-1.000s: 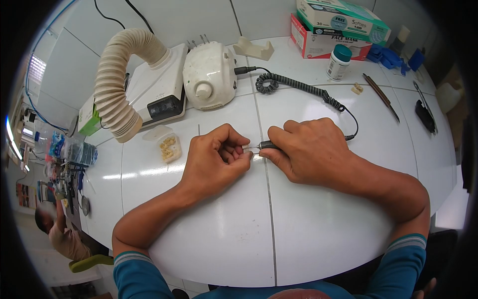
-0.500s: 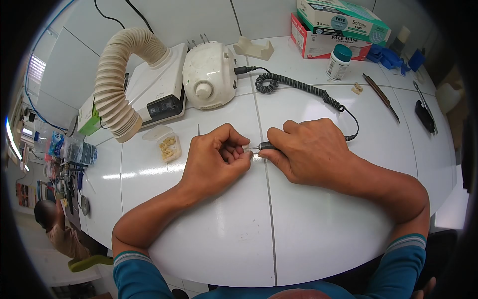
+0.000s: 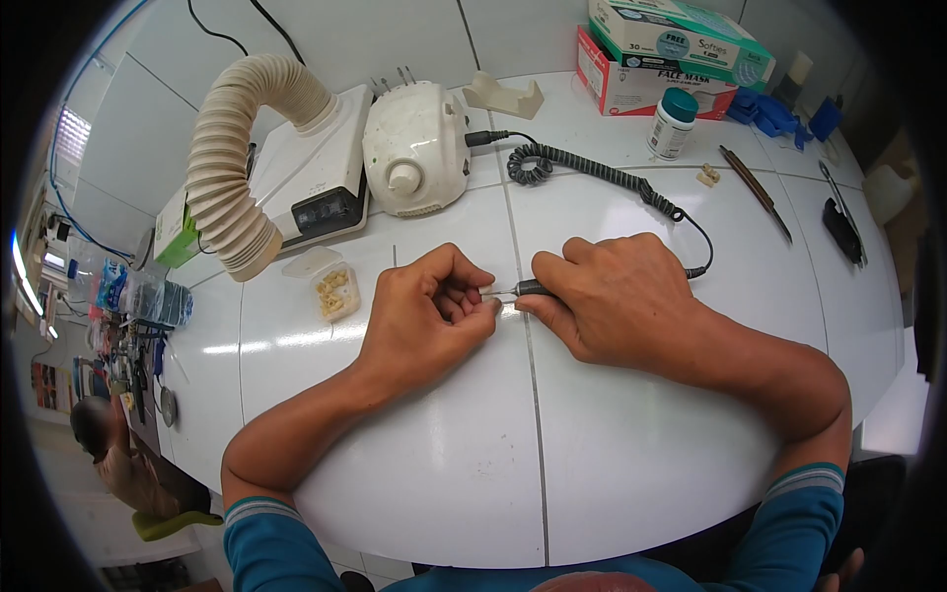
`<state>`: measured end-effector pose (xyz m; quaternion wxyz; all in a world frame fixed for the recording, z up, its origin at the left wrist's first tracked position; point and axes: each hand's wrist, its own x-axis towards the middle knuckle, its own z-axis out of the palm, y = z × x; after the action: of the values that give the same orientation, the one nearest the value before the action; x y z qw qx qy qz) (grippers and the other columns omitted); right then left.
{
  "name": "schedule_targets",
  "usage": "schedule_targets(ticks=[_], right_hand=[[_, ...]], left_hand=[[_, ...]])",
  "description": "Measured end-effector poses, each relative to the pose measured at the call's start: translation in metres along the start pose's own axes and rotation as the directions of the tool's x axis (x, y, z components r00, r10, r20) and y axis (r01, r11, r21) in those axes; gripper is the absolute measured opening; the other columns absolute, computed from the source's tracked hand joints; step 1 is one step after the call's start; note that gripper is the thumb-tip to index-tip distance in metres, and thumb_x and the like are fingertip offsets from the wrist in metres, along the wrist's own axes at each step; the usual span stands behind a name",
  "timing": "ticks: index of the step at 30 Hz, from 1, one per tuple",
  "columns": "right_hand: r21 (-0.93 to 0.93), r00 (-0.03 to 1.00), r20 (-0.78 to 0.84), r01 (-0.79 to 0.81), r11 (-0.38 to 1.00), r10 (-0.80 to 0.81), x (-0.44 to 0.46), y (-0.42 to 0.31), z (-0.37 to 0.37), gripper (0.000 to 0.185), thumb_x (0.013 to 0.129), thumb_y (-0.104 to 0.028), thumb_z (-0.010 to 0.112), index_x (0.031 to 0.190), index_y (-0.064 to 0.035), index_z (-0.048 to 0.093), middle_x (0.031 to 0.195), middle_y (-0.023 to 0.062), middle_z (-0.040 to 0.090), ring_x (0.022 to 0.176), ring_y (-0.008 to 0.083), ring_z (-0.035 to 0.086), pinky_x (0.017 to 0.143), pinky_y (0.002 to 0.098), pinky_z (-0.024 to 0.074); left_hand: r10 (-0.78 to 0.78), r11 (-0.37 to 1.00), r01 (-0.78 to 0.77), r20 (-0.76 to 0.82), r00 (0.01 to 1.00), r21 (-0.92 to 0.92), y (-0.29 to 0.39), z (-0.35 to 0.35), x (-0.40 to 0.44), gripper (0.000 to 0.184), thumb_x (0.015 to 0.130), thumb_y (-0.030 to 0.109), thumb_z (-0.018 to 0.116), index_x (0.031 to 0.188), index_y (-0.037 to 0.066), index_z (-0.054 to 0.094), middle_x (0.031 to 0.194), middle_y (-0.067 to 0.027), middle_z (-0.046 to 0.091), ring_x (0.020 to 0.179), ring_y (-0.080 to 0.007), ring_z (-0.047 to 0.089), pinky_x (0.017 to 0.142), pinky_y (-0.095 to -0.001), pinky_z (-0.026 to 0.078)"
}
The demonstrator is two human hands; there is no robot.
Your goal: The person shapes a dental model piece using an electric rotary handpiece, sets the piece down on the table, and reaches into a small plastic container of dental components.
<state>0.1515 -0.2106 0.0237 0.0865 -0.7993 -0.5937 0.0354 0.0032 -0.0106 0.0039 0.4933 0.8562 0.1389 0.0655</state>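
Note:
My right hand [image 3: 626,301] is closed round a dark rotary handpiece [image 3: 534,287], whose thin metal bit [image 3: 501,292] points left. Thumb and fingers of my left hand [image 3: 424,316] are pinched together at the bit's tip. Whatever small piece they hold is hidden by the fingertips. A coiled black cord [image 3: 592,174] runs from the handpiece to the cream control box [image 3: 414,148] with a round knob. Left of my left hand is an open clear plastic box [image 3: 340,301] of small yellowish tooth-like pieces.
A ribbed suction hose [image 3: 222,178] arches from a white unit [image 3: 306,168] at the back left. Mask boxes [image 3: 661,74], a teal-capped bottle [image 3: 671,123], cream pieces [image 3: 708,176] and a brown-handled tool [image 3: 758,192] lie at the back right. A seated person [image 3: 123,459] is at far left.
My right hand and the handpiece have shifted very slightly right. My left hand stays almost still. The person at far left has moved slightly.

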Motion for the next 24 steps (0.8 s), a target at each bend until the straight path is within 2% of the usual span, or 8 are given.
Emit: schedule_targets(ticks=[6, 9, 12, 24], right_hand=[[0.000, 1.000, -0.014, 0.008, 1.000, -0.008, -0.0003, 0.0004, 0.0010, 0.044, 0.110, -0.049, 0.062, 0.099, -0.0082, 0.073, 0.079, 0.0120, 0.073, 0.066, 0.0305, 0.074, 0.056, 0.0442, 0.0544], [0.002, 1.000, -0.027, 0.013, 1.000, -0.013, -0.0006, 0.0002, 0.0016, 0.044, 0.110, -0.049, 0.062, 0.098, -0.0083, 0.073, 0.079, 0.0118, 0.073, 0.065, 0.0304, 0.074, 0.056, 0.0440, 0.0545], [0.000, 0.999, -0.029, 0.015, 1.000, -0.015, -0.0003, -0.0005, 0.0017, 0.044, 0.110, -0.049, 0.063, 0.098, -0.0083, 0.073, 0.078, 0.0114, 0.073, 0.065, 0.0303, 0.074, 0.056, 0.0438, 0.0545], [-0.004, 1.000, -0.017, 0.001, 1.000, -0.001, 0.0003, -0.0021, 0.0013, 0.043, 0.109, -0.048, 0.064, 0.098, -0.0083, 0.074, 0.079, 0.0115, 0.073, 0.067, 0.0301, 0.074, 0.057, 0.0438, 0.0537]], left_hand=[[-0.007, 1.000, 0.007, 0.010, 1.000, 0.009, 0.0019, -0.0007, 0.0001, 0.021, 0.091, 0.007, 0.086, 0.105, -0.002, 0.073, 0.091, -0.0015, 0.070, 0.080, -0.0033, 0.062, 0.071, -0.0201, 0.051], [0.050, 0.999, -0.050, -0.022, 0.998, 0.012, 0.0002, 0.0016, 0.0009, 0.019, 0.090, 0.006, 0.083, 0.102, -0.004, 0.074, 0.083, -0.0034, 0.073, 0.073, -0.0041, 0.066, 0.069, -0.0210, 0.056], [0.002, 1.000, -0.002, 0.015, 1.000, 0.001, 0.0021, 0.0008, 0.0009, 0.020, 0.091, 0.006, 0.085, 0.105, -0.002, 0.072, 0.091, -0.0016, 0.070, 0.079, -0.0031, 0.062, 0.070, -0.0202, 0.051], [-0.003, 1.000, 0.003, 0.014, 1.000, 0.021, 0.0032, 0.0018, 0.0012, 0.019, 0.091, 0.005, 0.084, 0.104, -0.003, 0.072, 0.090, -0.0016, 0.070, 0.078, -0.0028, 0.062, 0.069, -0.0197, 0.051]])
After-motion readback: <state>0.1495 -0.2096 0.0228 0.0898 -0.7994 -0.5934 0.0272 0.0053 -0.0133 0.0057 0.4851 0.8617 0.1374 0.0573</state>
